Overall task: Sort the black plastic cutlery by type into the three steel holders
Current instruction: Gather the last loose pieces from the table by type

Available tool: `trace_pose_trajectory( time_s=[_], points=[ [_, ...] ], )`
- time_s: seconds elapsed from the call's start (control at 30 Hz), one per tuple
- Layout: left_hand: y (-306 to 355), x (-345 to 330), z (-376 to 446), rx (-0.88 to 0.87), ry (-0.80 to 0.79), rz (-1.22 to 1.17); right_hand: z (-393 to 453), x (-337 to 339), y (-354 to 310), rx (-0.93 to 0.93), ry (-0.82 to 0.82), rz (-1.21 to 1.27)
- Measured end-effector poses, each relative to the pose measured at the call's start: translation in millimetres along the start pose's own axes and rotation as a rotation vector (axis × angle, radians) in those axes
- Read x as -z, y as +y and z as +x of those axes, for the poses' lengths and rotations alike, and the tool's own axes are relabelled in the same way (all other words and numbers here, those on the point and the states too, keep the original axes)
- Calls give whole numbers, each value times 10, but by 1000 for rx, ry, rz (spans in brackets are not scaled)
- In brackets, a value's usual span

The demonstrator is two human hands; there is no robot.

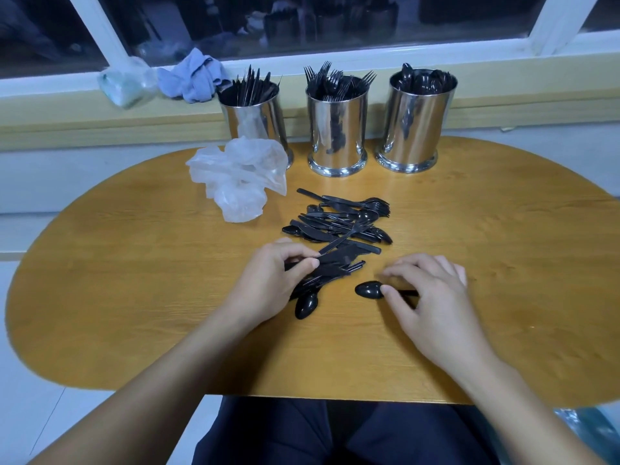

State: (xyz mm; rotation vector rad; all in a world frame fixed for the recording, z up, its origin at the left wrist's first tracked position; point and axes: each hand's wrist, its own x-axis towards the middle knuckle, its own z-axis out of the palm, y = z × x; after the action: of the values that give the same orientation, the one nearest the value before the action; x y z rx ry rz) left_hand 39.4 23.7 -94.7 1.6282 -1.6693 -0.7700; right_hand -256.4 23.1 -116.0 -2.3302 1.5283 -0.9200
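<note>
Cutlery (339, 223) — black plastic knives, forks & spoons — lies in a loose heap near the middle of the oval wooden table (134, 297), running from the centre toward the near edge. Left hand (271, 283) rests on the near end of the heap, thumb & forefinger pinched on a thin black handle; which type of piece it belongs to can't be told. A spoon (306, 305) sticks out just below that hand, bowl toward the near edge. Right hand (432, 297) is beside the heap on the right, fingers curled over a single spoon (369, 290) lying flat on the wood, thumb tip touching the neck just behind the bowl — handle mostly hidden under the fingers, grip looks narrow but not lifted. At the far edge stand three steel holders in a row: left holder (258, 122) w/ knives upright, middle holder (337, 129) w/ forks, tines up, right holder (416, 125) w/ spoons. A crumpled clear plastic bag (238, 176) sits just in front of the left holder, touching its base, well left of the heap. On the sill behind, a blue cloth (194, 77) & a pale bundle (125, 82).
</note>
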Motion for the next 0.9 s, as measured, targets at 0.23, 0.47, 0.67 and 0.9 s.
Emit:
trace_pose_trajectory(
  time_s=[0.23, 0.47, 0.67, 0.9],
  points=[
    [12, 137, -52, -46, 93, -14, 247, -183, -139, 56, -78, 29],
    [-76, 281, -227, -173, -46, 277, 268, -342, -367, 166, -132, 32],
    [-116, 167, -193, -213, -124, 295, 306, -472, -396, 184, -55, 39],
    [1, 195, -115, -254, -35, 253, 343, -302, -432, 100, -14, 221]
  ],
)
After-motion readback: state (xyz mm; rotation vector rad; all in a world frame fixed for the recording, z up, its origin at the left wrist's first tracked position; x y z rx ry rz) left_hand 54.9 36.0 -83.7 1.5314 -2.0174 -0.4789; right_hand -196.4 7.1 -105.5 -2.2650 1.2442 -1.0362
